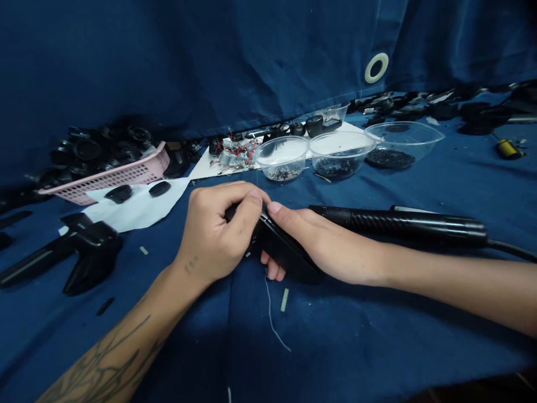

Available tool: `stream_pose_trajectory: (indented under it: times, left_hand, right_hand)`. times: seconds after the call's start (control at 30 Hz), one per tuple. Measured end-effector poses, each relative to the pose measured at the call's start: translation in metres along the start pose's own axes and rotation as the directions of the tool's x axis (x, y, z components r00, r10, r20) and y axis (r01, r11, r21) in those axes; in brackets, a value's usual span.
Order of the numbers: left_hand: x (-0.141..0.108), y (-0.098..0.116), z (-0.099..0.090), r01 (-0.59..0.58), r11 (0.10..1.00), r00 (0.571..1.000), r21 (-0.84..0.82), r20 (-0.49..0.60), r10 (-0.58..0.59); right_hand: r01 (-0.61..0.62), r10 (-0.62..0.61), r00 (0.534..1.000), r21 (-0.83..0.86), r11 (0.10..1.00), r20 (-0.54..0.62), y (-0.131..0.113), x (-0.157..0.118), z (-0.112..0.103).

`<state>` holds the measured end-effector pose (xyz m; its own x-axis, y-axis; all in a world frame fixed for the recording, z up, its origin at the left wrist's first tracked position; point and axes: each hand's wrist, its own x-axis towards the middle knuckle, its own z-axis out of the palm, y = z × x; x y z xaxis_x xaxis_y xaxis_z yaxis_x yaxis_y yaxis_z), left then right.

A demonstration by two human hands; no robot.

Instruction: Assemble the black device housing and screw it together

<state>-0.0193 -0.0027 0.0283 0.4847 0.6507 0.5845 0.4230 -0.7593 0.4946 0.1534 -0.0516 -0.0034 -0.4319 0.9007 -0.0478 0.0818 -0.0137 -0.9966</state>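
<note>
Between my hands is a black plastic casing point(287, 246) with a long flat side, tilted down to the right. My left hand point(224, 224) is closed round its upper left end, thumb pressed along the top. My right hand point(308, 235) grips the casing from the right, its thumb on the upper edge near my left thumb and some fingertips showing underneath. The hands cover much of the casing, so its exact kind is unclear. Below it on the blue cloth lie a white thread point(271, 313) and a small pale green strip point(285, 300).
A black corded electric tool point(411, 225) lies at right. Clear plastic bowls point(282, 159) of small parts stand behind my hands, beside red-wired parts point(235, 154). At left are a pink basket point(113, 179) of black parts and a black gun-shaped housing point(90, 254). A blue curtain point(210, 67) hangs behind.
</note>
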Motion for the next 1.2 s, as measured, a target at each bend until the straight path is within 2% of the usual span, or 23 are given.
stream_pose_trajectory:
  times: [0.5,0.67,1.2]
  left_hand:
    - [-0.0009,-0.0009,-0.0001,-0.041,0.999,0.999,-0.016,0.0,0.041]
    - [-0.0013,-0.0013,0.0003,-0.021,1.0,1.0,0.004,0.002,0.021]
    - [0.0,-0.0049,0.002,-0.091,0.996,0.996,-0.016,-0.027,0.09]
  right_hand:
    - [0.014,-0.014,1.0,-0.029,0.999,0.005,0.0022,0.0,-0.0025]
    - [0.016,-0.016,1.0,-0.021,1.0,0.0,0.0018,-0.0007,-0.0017]
    - [0.024,-0.024,1.0,-0.017,1.0,0.006,0.0042,-0.0009,-0.0026]
